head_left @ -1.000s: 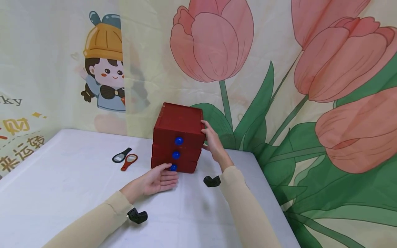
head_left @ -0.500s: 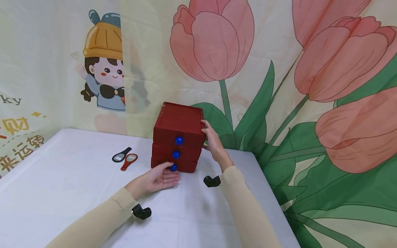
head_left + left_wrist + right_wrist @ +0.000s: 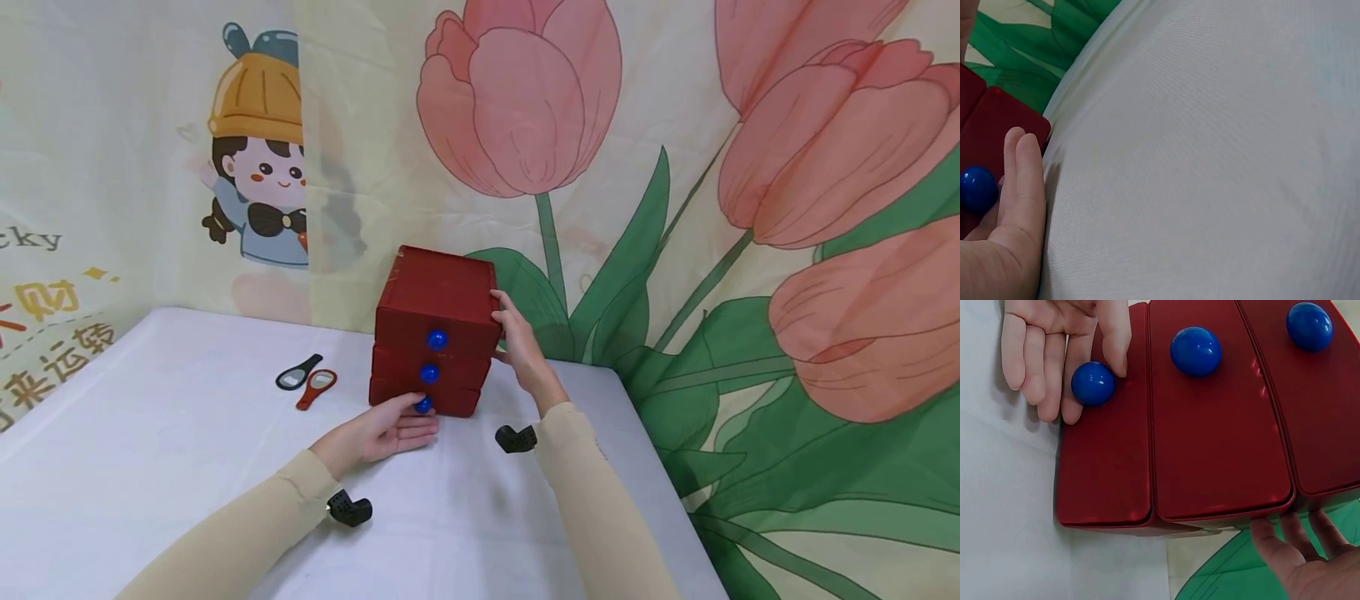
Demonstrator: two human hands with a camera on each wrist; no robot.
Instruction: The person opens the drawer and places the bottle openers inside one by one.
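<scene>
A red three-drawer box (image 3: 442,287) stands on the table, with a round blue knob on each drawer front. My left hand (image 3: 378,429) is at the bottom drawer, palm turned up. Its thumb and index finger lie on either side of the bottom blue knob (image 3: 1093,383), pinching it, while the other fingers stretch out straight below. The left wrist view shows those straight fingers (image 3: 1025,181) beside the drawer front. My right hand (image 3: 525,350) rests its fingertips against the box's right side, fingers spread; in the right wrist view several fingertips (image 3: 1294,531) touch the side edge.
To the left of the box lie a black-rimmed magnifying glass (image 3: 300,372) and a red one (image 3: 317,389) on the white tablecloth (image 3: 187,433). Behind the table hangs a printed backdrop (image 3: 517,108) with tulips. The table's right edge runs close past the right forearm.
My left hand has shifted slightly right and closer about the bottom knob. The right hand and the box stay where they were; the head view has moved a little.
</scene>
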